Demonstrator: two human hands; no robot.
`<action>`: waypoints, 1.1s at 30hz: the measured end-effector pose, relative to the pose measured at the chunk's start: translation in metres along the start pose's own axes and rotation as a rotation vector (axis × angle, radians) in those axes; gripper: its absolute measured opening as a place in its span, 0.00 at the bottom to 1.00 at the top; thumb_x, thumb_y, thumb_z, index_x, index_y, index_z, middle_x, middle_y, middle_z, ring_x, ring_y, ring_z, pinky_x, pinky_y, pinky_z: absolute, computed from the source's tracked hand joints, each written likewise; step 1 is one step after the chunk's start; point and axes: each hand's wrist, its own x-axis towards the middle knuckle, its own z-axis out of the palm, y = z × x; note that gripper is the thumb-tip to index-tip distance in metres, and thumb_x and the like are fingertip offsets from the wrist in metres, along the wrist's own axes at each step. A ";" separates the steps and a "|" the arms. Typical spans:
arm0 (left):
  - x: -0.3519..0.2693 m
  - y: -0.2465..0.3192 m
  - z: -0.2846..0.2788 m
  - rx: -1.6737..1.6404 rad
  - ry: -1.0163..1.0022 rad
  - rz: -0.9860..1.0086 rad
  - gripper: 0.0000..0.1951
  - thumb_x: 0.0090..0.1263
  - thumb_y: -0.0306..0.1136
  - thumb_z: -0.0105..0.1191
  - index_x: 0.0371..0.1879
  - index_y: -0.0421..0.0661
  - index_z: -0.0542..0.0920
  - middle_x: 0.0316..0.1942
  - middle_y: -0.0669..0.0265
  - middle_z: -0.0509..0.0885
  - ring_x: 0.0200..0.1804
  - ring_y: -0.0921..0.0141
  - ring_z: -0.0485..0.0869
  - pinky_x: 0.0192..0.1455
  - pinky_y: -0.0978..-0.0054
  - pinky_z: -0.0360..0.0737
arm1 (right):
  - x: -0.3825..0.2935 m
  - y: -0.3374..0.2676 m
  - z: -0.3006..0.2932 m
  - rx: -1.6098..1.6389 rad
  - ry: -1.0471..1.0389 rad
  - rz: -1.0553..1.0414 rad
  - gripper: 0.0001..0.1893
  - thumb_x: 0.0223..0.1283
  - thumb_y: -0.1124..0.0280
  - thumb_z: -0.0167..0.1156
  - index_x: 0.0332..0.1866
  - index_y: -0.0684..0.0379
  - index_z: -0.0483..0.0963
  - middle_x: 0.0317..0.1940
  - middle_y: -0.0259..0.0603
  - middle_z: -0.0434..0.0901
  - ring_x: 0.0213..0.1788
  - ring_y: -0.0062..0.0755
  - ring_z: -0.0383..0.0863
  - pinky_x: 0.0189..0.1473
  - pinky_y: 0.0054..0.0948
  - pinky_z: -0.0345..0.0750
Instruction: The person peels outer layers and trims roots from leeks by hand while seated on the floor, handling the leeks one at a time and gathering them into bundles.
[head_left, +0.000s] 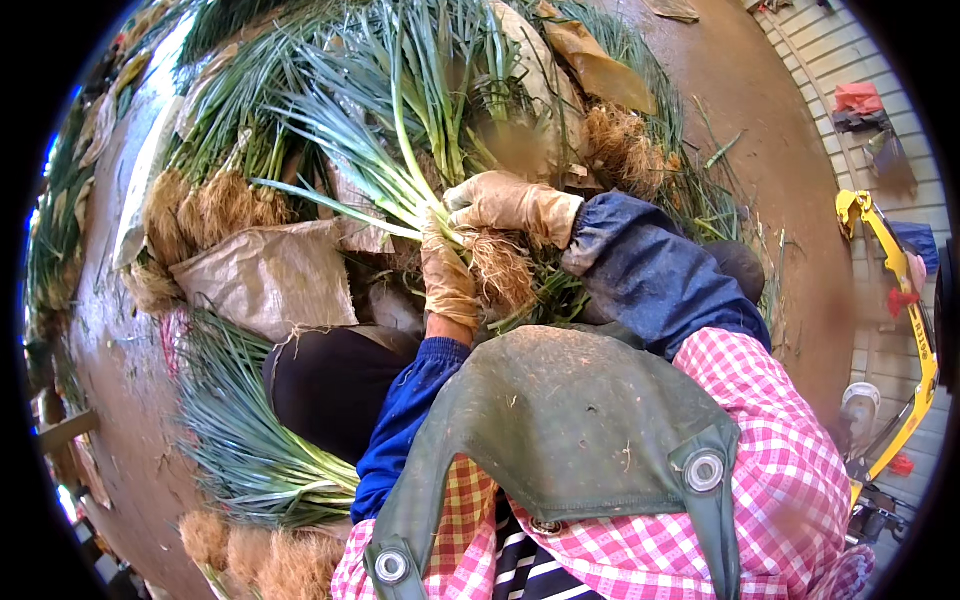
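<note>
In front of my apron, my left hand (448, 281), in a tan glove, is closed around a bunch of green onions (409, 199) just above the roots. The leaves fan up and to the left, and the pale brown roots (501, 266) hang to the right. My right hand (517, 206), also gloved, lies against the base of the stalks with its fingers bent. Whether those fingertips pinch a stalk is hard to see. Behind the hands is a pile of loose green onions (442, 97), leaves pointing away from me.
Bundled onions (225, 202) with thick roots stand at left, by a woven sack (270, 277). Another bundle (277, 435) lies beside my left knee (330, 382). More roots (622, 150) and a brown sheet (596, 60) are beyond my right hand. A yellow jointed arm (904, 300) stands far right.
</note>
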 end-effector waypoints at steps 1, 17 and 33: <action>0.001 0.002 -0.003 0.050 0.017 0.011 0.18 0.72 0.47 0.47 0.44 0.44 0.78 0.36 0.64 0.83 0.34 0.70 0.82 0.36 0.71 0.82 | 0.000 0.002 0.003 -0.038 0.017 -0.013 0.16 0.57 0.60 0.59 0.43 0.61 0.77 0.34 0.47 0.81 0.36 0.35 0.78 0.44 0.32 0.72; 0.007 0.020 -0.003 0.173 -0.060 -0.035 0.11 0.63 0.28 0.53 0.41 0.35 0.80 0.38 0.56 0.84 0.39 0.66 0.83 0.43 0.73 0.82 | -0.076 0.054 -0.011 -0.537 -0.233 0.116 0.21 0.58 0.48 0.56 0.46 0.55 0.78 0.36 0.40 0.82 0.41 0.40 0.82 0.45 0.36 0.77; 0.007 0.013 -0.015 0.093 -0.213 -0.096 0.07 0.64 0.28 0.51 0.36 0.38 0.79 0.35 0.56 0.83 0.34 0.66 0.82 0.40 0.74 0.81 | -0.031 0.033 0.048 -0.436 -0.236 0.541 0.17 0.55 0.58 0.58 0.46 0.54 0.79 0.40 0.41 0.83 0.45 0.43 0.82 0.46 0.38 0.78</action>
